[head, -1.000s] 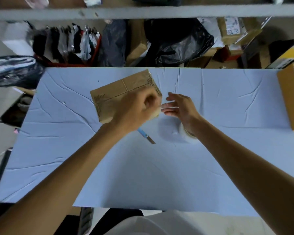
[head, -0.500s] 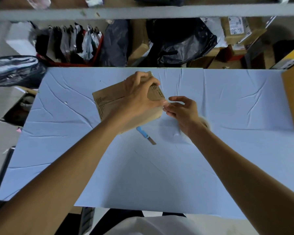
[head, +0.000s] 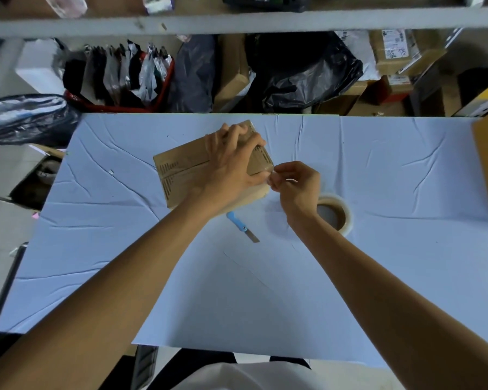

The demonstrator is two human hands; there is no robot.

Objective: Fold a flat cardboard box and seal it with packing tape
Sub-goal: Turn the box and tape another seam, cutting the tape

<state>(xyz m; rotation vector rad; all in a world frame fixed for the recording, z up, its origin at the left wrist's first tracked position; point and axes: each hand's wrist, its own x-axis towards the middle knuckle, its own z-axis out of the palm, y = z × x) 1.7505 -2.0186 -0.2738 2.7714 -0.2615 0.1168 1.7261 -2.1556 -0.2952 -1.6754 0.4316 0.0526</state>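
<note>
Behind the work surface ran a cluttered storage area, with a grey shelf [head: 237,22] overhead and black bags [head: 307,71] and cartons heaped under it. The table [head: 378,277], covered in a creased pale-blue sheet, filled most of the view. The cardboard box [head: 181,167] sat toward its far middle, already folded into shape with its flaps down. The left hand [head: 231,161] gripped it from above, fingers curled over the far edge and thumb along the near side. The right hand [head: 296,187] was closed in a pinch at the box's near right corner, apparently on the end of a clear tape strip [head: 265,164] that ran glossy along the seam; the tape itself was hard to make out there. The tape roll [head: 341,209] lay flat just beside the right wrist, and a blue knife [head: 241,225] lay near the box's near edge. The step looked to be sealing, with the strip being finished at the corner. The next move would likely call for pressing that end down over the edge while the left hand steadied the box.
</note>
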